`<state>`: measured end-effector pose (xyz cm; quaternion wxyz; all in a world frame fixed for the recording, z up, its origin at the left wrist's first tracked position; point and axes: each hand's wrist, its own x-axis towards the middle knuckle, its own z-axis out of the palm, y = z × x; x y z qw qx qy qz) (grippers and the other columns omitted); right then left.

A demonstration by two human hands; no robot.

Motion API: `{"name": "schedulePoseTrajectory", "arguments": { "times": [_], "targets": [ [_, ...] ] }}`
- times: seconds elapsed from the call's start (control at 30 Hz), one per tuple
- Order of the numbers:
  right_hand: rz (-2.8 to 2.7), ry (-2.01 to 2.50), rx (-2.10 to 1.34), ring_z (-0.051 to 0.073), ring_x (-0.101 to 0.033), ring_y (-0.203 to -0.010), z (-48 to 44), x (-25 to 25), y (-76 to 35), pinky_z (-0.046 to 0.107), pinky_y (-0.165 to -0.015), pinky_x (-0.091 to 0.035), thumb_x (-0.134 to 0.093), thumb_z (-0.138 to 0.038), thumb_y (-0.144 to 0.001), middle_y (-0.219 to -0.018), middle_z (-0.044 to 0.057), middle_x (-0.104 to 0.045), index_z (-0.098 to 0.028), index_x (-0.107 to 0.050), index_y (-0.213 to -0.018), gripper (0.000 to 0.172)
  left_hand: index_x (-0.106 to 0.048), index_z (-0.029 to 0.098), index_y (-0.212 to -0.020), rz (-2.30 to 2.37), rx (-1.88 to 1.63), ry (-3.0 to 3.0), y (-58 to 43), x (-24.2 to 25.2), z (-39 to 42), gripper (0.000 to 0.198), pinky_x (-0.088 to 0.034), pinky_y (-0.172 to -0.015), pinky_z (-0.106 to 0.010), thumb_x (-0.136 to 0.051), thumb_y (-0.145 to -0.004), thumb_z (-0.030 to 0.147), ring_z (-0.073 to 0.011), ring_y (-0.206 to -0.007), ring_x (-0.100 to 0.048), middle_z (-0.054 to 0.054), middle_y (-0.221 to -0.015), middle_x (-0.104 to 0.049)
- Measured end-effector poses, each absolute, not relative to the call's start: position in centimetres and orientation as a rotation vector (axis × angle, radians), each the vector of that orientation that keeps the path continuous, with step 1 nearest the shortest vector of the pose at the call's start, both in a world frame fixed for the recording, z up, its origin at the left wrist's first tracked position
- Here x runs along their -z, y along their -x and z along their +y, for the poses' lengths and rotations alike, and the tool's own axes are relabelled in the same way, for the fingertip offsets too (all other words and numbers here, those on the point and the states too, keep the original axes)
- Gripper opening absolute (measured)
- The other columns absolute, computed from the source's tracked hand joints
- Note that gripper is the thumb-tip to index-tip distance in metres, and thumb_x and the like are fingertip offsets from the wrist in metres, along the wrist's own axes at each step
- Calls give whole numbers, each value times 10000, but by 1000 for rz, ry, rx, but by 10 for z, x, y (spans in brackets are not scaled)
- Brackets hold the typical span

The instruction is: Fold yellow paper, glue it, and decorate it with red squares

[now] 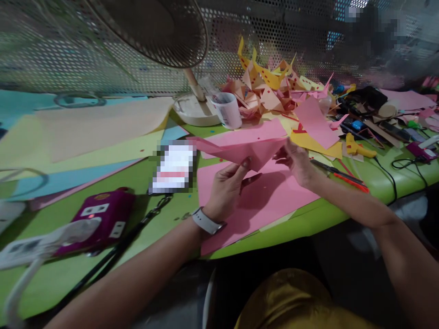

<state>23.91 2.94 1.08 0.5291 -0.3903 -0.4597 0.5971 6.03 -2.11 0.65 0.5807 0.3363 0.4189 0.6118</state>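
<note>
A folded piece of pink paper is held up above a flat pink sheet at the front of the green table. My left hand pinches its lower edge, thumb on top; a pale watch strap is on that wrist. At the folded paper's right end is my right hand, with its fingers bent against the paper's edge. Some of the right fingertips are hidden behind the paper. Another pink sheet lies just behind.
To the left are a phone, a purple power socket and large coloured sheets. Behind stand a fan, a cup and piled paper pieces. Scissors and a yellow glue gun lie right.
</note>
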Motion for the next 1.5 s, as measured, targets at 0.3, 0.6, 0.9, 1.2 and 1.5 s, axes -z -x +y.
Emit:
{"name": "schedulePoseTrajectory", "arguments": {
  "times": [0.3,0.6,0.9,1.2,1.5],
  "targets": [
    [-1257,914,-1348,136,-636,-662,26,0,-231,331,-729,-542,-879,-574,-614,-668,10,-692,-192,-701,-647,423,-730,187,-657,968,-1359,-803,-60,-8,-23,373,-620,-768,-290,-921,-601,502,-135,-775,-693,0,-786,-739],
    [-1344,911,-1325,137,-638,-645,22,-6,-234,329,-695,-558,-878,-579,-607,-651,-1,-693,-209,-716,-631,405,-769,180,-800,1024,-1283,-822,-60,-14,-26,388,-638,-753,-325,-941,-581,451,-211,-863,-741,-35,-874,-783],
    [-1405,911,-1378,128,-644,-641,20,-13,-237,336,-727,-579,-888,-537,-618,-636,-15,-689,-213,-717,-627,367,-808,147,-874,1017,-1167,-888,-59,-13,-28,419,-645,-791,-395,-945,-589,423,-293,-933,-760,-122,-945,-806],
    [-1379,810,-1476,135,-652,-702,23,-8,-238,345,-773,-560,-883,-513,-638,-709,-9,-718,-242,-766,-691,300,-807,153,-929,1004,-1192,-999,-59,-16,-28,386,-619,-820,-352,-915,-653,401,-256,-902,-757,-109,-948,-800],
    [-1305,812,-1501,122,-603,-699,23,-6,-234,319,-760,-525,-899,-515,-609,-689,-31,-687,-238,-731,-657,327,-795,133,-932,1036,-1272,-1048,-59,-13,-28,387,-619,-742,-326,-917,-645,362,-234,-831,-743,-104,-900,-791]
  ]
}}
